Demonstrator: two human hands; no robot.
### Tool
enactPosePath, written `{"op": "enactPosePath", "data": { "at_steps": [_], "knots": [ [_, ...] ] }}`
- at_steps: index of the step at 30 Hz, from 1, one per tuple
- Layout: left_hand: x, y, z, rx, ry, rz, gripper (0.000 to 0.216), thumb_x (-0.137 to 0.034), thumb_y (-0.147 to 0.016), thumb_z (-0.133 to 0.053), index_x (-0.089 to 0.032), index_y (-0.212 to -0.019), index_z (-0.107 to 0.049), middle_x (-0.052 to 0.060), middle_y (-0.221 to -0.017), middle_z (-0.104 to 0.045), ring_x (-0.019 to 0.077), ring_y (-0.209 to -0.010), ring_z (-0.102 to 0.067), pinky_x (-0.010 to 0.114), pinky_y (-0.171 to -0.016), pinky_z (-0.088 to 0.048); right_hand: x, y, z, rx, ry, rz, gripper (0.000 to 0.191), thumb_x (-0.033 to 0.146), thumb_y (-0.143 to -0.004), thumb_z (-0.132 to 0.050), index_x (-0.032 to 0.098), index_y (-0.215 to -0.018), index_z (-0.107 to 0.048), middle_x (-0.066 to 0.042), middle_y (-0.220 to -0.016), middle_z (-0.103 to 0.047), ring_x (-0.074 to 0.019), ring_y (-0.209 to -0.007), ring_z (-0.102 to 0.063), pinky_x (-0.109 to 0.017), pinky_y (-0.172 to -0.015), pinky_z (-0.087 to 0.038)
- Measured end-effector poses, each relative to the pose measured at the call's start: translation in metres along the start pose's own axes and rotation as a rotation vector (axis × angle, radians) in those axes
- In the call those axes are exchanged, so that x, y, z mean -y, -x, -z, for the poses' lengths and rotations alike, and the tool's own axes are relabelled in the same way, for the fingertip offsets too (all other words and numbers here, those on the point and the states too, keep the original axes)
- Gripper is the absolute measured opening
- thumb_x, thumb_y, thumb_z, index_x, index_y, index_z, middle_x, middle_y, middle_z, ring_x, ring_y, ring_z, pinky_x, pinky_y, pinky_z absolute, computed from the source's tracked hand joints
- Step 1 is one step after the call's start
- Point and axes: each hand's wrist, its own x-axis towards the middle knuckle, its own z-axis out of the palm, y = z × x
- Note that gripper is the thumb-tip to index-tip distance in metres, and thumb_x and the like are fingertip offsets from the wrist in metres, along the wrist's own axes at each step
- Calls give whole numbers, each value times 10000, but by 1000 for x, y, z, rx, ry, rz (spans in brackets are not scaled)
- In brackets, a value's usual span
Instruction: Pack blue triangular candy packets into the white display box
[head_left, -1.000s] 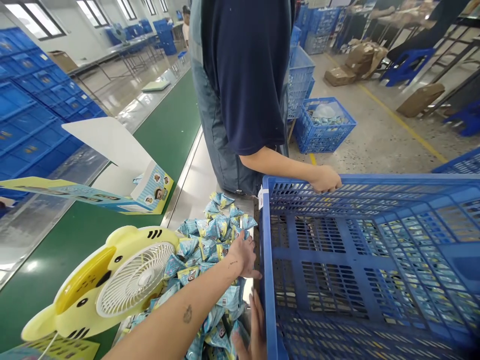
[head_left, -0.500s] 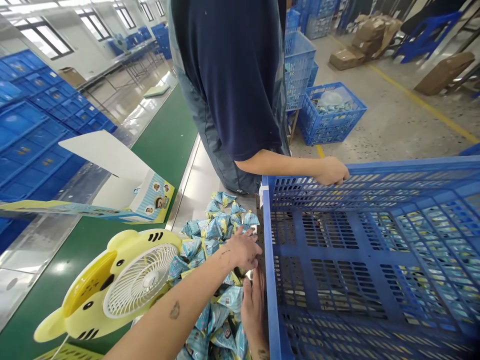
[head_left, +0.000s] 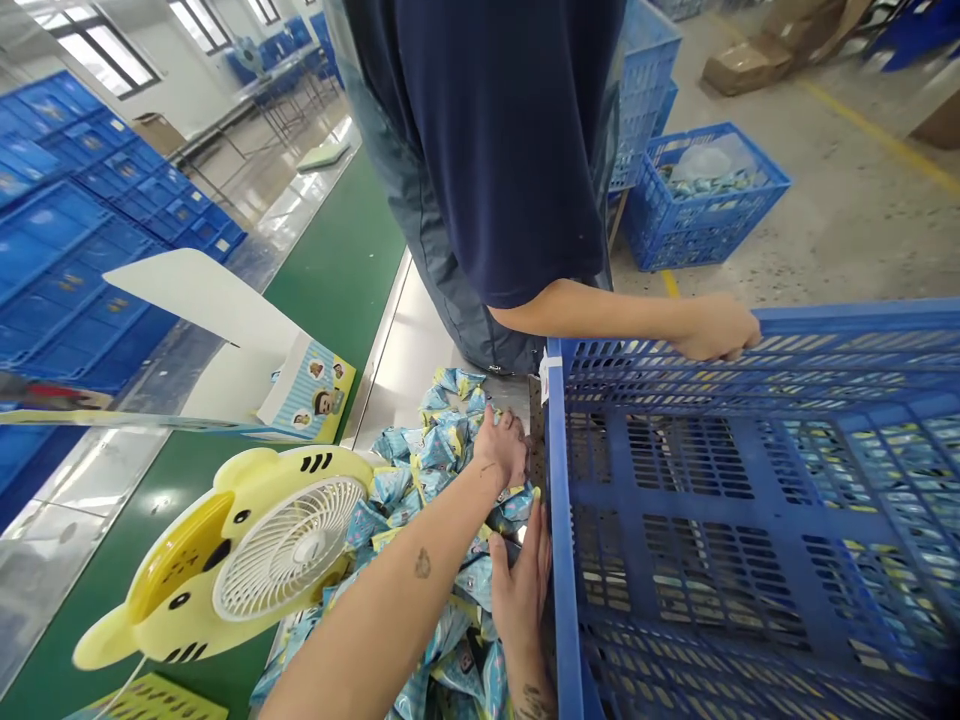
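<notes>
Head view: the pile of blue snack packets [head_left: 435,470] lies on the steel desk [head_left: 405,350], touching the left wall of the blue crate [head_left: 570,560]; its long axis runs along that wall, away from the camera. Left hand [head_left: 501,448], fingers curled loosely on the packets beside the crate corner. Right hand [head_left: 523,590], fingers flat, released, against the crate wall. A co-worker's hand [head_left: 712,328] grips the crate's far rim. A yellow fan [head_left: 247,550] stands left of the crate.

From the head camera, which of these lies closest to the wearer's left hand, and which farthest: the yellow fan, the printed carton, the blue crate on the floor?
From the left hand:
1. Yellow fan, lower left, on the green belt.
2. Printed carton, farther left, lying open on the belt.
3. Blue crate on the floor, upper right, behind the co-worker.
</notes>
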Motion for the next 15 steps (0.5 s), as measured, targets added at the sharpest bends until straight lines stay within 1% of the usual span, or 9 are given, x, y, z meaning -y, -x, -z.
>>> {"op": "enactPosePath", "data": {
  "at_steps": [3,5,8,11,13,15],
  "knots": [
    [6,6,-2,11,14,91,656,-378,-869,-656,-148,-1477,-572,213,-1679,-434,429,-1621,-229,753,-1299,-126,5,-3,-6,56,24,38,786,601,-1029,-470,199,-1677,-277,-162,-1742,-323,-372,-1601,-305,-674,-1308,-248],
    [11,7,-5,6,32,151,695,-353,-880,-650,-162,-1534,-511,204,-1717,-377,419,-1641,-185,740,-1313,-88,6,-4,-9,85,44,65,775,592,-1033,-474,204,-1675,-281,-150,-1736,-341,-353,-1607,-301,-660,-1314,-253],
    [22,6,-13,-14,63,211,715,-456,-933,-581,-176,-1579,-454,209,-1751,-299,426,-1651,-157,747,-1314,-105,4,-5,-10,106,89,93,770,600,-1034,-470,212,-1674,-288,-140,-1729,-362,-354,-1617,-279,-662,-1310,-268],
    [28,5,-17,-29,109,259,815,-597,-926,-553,-151,-1596,-425,244,-1760,-239,447,-1655,-125,771,-1301,-110,0,-4,-9,127,133,125,779,608,-1029,-482,233,-1680,-275,-129,-1732,-359,-371,-1603,-299,-684,-1303,-264],
    [27,7,-15,-49,123,252,840,-628,-930,-525,-125,-1594,-416,256,-1763,-219,443,-1660,-109,781,-1296,-89,-3,-2,-9,123,147,134,786,607,-1026,-490,245,-1685,-258,-129,-1732,-360,-375,-1593,-316,-683,-1293,-285],
    [20,11,-12,-95,120,214,812,-632,-947,-482,-102,-1562,-460,255,-1753,-258,432,-1658,-126,776,-1300,-75,-4,0,-9,106,158,142,775,602,-1029,-484,251,-1683,-263,-134,-1726,-372,-375,-1585,-334,-678,-1284,-304]
  ]
}}
